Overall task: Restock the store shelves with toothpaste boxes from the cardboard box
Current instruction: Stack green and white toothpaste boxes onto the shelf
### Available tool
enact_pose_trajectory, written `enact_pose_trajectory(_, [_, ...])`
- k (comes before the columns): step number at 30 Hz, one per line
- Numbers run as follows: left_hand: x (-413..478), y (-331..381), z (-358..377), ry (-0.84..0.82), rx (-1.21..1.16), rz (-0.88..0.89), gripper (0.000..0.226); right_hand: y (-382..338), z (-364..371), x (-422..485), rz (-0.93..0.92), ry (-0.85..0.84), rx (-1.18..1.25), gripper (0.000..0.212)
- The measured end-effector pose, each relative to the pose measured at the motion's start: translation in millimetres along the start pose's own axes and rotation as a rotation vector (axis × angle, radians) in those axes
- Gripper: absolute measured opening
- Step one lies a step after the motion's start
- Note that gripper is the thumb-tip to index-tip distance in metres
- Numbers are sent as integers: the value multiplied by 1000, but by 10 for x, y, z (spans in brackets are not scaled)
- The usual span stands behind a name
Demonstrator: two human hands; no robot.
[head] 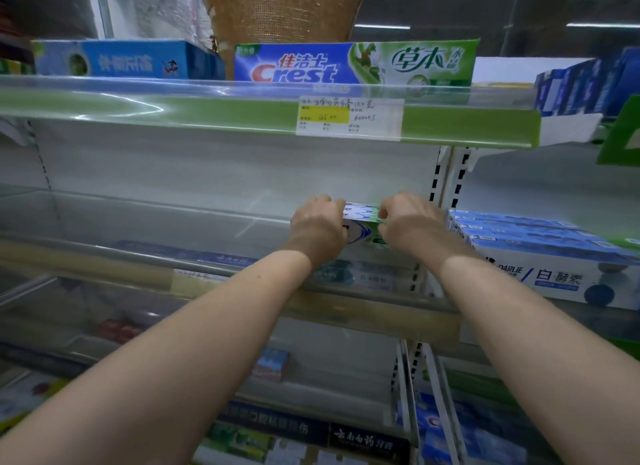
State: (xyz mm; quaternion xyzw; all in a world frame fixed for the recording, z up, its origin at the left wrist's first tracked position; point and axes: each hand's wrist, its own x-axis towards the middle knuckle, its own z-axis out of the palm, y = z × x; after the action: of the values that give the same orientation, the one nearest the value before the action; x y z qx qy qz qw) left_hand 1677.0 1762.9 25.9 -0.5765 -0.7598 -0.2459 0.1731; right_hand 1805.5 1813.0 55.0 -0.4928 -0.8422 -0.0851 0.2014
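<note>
Toothpaste boxes (363,220), long green-and-white cardboard cartons in a small stack, are caught end to end between the two hands, low over the pale metal shelf (156,219); whether the stack already rests on it I cannot tell. The left hand (317,222) curls its fingers over the stack's near end on its side, and the right hand (410,222) does the same at the other end, so both are gripping, not spread. The hold seems to depend on inward squeeze alone: if one hand lets go first, a middle carton could slide out and the stack skew. Just beyond the right hand stands a pile of blue-and-white Darlie cartons (540,250), close enough for a knuckle to nudge. Beneath both wrists runs the clear plastic front rail (156,260), which a hurried pull-back might catch.
</note>
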Motion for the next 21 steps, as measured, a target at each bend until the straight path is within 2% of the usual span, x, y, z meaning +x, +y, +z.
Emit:
enact_pose_trajectory(3, [-63,-139,-121,72,-194,-78,35,-230,-107,-98,-62,71,250,24])
enact_pose_trajectory(7, [-196,-283,-395,153,-491,-312,30,-739,-263,-270,-75,44,593,18])
enact_pose_trajectory(10, [-379,-473,-593,274,-634,-416,24,-1056,-289,-411,-126,84,838,15])
enact_pose_trajectory(13, [-642,-680,-808,357,-615,-510,22,-1317,-287,-546,-214,83,949,13])
enact_pose_trajectory(18, [-1272,-868,-1159,484,-555,-672,7,-1716,-264,-879,-384,-48,1132,22])
enact_pose_trajectory(21, [-1669,-835,-1332,586,-521,-788,16,-1857,-285,-1173,-489,-140,1242,22])
